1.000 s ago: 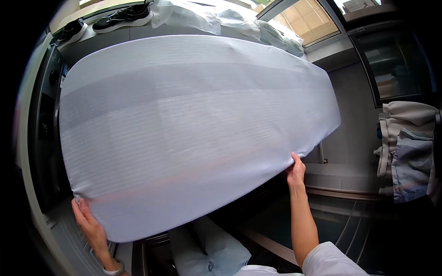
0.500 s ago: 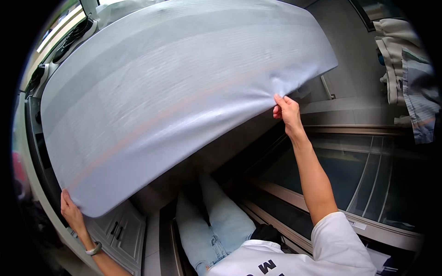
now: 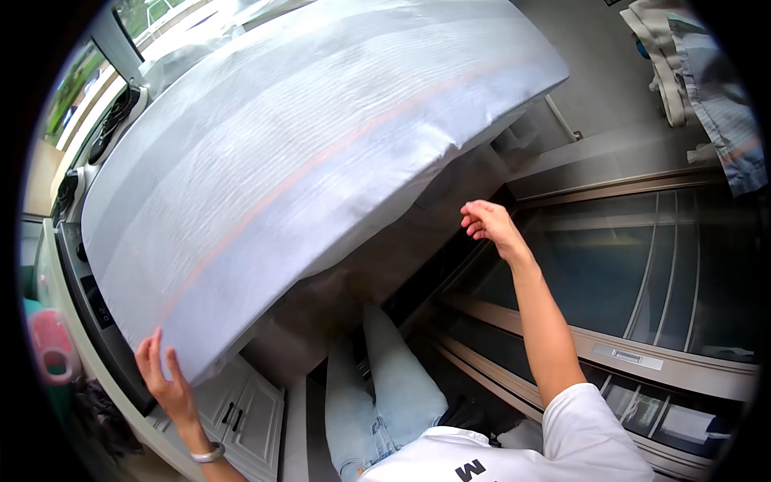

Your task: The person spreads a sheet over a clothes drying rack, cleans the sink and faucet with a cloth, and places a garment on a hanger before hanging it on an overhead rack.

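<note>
A large pale sheet-like cover (image 3: 321, 145) with grey bands and a thin orange stripe spreads over a broad flat shape in front of me; what lies under it is hidden. At its near left corner, my left hand (image 3: 170, 384) is open, fingers spread and fingertips against the fabric. My right hand (image 3: 491, 226) hangs below the long near edge, apart from the cover, with its fingers curled in and nothing visible in them. Creases mark the cover's edge above that hand.
White cabinet doors (image 3: 250, 422) stand below the left corner. Shoes (image 3: 116, 120) sit on the window side. A brown-framed glass panel (image 3: 594, 265) runs along the right, under hanging clothes (image 3: 707, 88). A pink container (image 3: 55, 345) is at far left.
My right hand has let go of the cover's edge and dropped away from it. My left hand has loosened from its grip and spread its fingers. The view has shifted.
</note>
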Demonstrator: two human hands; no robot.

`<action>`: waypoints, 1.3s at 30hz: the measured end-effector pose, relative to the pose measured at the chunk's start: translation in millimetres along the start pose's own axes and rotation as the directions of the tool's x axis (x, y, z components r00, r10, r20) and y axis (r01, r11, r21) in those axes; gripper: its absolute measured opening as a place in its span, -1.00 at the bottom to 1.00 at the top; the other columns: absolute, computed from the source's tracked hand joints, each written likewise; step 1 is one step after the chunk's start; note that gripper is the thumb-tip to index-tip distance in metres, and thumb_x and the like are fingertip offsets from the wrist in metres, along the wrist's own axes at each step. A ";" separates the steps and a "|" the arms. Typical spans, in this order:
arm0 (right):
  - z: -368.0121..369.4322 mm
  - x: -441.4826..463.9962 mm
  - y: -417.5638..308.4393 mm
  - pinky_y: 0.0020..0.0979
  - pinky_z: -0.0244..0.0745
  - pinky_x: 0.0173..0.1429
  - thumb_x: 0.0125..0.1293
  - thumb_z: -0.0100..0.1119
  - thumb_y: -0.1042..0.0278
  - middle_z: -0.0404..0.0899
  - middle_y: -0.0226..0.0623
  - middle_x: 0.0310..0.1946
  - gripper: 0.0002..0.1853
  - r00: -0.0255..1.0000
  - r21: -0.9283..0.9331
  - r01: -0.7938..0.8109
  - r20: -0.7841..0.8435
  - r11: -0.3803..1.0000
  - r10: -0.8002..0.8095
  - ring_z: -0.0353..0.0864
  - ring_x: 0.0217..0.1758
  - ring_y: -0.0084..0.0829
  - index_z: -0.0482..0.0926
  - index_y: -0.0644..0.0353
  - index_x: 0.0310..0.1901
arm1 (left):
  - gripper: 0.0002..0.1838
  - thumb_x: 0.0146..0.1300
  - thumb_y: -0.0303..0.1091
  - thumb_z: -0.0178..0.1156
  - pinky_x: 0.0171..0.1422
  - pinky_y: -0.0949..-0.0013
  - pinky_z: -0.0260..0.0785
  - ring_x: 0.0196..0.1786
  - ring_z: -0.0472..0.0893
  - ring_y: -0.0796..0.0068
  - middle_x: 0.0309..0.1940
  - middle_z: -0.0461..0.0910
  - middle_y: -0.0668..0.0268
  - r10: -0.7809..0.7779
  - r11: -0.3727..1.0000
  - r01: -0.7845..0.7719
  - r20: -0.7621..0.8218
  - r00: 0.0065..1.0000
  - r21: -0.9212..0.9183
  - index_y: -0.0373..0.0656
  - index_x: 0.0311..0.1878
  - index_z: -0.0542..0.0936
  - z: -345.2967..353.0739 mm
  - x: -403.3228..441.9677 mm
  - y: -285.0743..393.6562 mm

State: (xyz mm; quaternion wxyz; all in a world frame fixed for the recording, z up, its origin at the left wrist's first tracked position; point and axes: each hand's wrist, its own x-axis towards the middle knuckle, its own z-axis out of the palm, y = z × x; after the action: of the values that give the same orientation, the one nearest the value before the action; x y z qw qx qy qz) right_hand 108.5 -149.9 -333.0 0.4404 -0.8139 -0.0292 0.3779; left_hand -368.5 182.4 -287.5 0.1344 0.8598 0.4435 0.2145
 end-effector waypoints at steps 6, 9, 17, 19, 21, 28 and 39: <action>6.4 16.2 2.1 -0.57 0.41 -0.32 0.42 -0.04 -0.13 0.57 -0.36 -0.43 -0.50 0.997 0.133 0.051 -0.060 0.990 -0.043 0.52 -0.43 -0.60 0.58 0.25 -0.20 | -0.69 0.27 -0.31 0.24 0.20 0.23 0.28 0.07 0.48 0.23 0.04 0.50 0.22 0.273 0.956 -0.292 0.258 0.927 0.038 -0.16 0.05 0.62 41.4 -2.7 2.8; 26.4 34.2 -30.1 -0.55 0.41 -0.32 0.40 -0.05 -0.22 0.57 -0.34 -0.45 -0.42 0.979 0.187 0.196 -0.094 0.962 -0.182 0.52 -0.42 -0.56 0.57 0.27 -0.17 | -0.51 0.33 -0.12 0.18 0.35 0.14 0.14 0.24 0.37 0.09 0.23 0.37 0.11 0.010 0.942 0.043 -0.157 0.988 0.334 -0.13 0.26 0.46 32.2 14.2 -2.1; 67.5 79.5 -48.2 -0.46 0.42 -0.28 0.32 0.18 0.15 0.52 -0.41 -0.39 -0.66 0.915 0.309 0.325 -0.340 0.894 -0.215 0.47 -0.36 -0.58 0.55 0.36 -0.28 | -0.42 0.50 -0.05 -0.20 0.25 0.08 0.28 0.17 0.47 -0.21 0.09 0.49 -0.24 -0.464 0.879 0.469 -0.073 0.883 0.085 -0.40 0.30 0.31 26.6 -25.6 -82.4; 54.1 95.7 -35.0 -0.43 0.38 -0.06 0.35 0.15 0.12 0.55 -0.31 -0.25 -0.60 0.866 0.265 0.395 -0.427 0.879 -0.260 0.46 -0.18 -0.54 0.54 0.42 -0.14 | -0.50 0.48 -0.12 -0.08 -0.01 0.24 0.42 -0.10 0.63 0.06 -0.13 0.63 -0.10 -0.461 0.879 0.474 -0.152 0.874 0.059 -0.42 0.16 0.47 25.7 -45.5 -68.7; 49.7 81.6 -39.6 -0.42 0.36 -0.10 0.41 0.07 0.04 0.56 -0.31 -0.28 -0.54 0.816 0.070 0.389 -0.488 0.918 -0.309 0.45 -0.21 -0.53 0.53 0.43 -0.19 | -0.55 0.46 -0.15 -0.01 -0.15 0.34 0.39 -0.25 0.58 0.29 -0.28 0.63 0.03 -0.571 0.820 0.569 -0.134 0.810 -0.055 -0.42 0.07 0.53 16.8 -45.7 -45.5; 61.3 39.5 -63.8 -0.32 0.13 -0.45 0.49 -0.06 0.08 0.18 -0.27 -0.68 -0.53 0.546 -0.577 0.386 -0.486 0.720 -0.682 0.10 -0.57 -0.43 0.29 0.33 -0.48 | -0.70 0.38 -0.25 0.16 -0.41 0.51 0.28 -0.49 0.42 0.69 -0.56 0.56 0.34 -0.520 0.850 0.519 -0.281 0.806 -0.087 -0.36 -0.14 0.65 -21.3 -32.8 -63.0; 61.1 10.9 -100.8 -0.37 0.21 -0.48 0.43 -0.06 -0.15 0.26 -0.32 -0.79 -0.36 0.766 -0.433 0.254 -0.457 0.865 -0.453 0.27 -0.68 -0.47 0.42 0.32 -0.60 | -0.48 0.43 -0.09 0.07 0.04 0.42 0.41 -0.06 0.59 0.48 -0.01 0.62 0.10 -0.487 0.859 0.465 -0.066 0.871 -0.214 -0.33 0.25 0.42 -1.7 57.6 -118.0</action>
State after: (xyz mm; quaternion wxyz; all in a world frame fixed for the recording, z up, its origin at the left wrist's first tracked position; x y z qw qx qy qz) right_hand 105.9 -41.8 -284.9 0.3440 -0.9303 -0.1242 0.0283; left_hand -422.9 297.0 -321.4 0.2388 0.6921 0.6268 0.2668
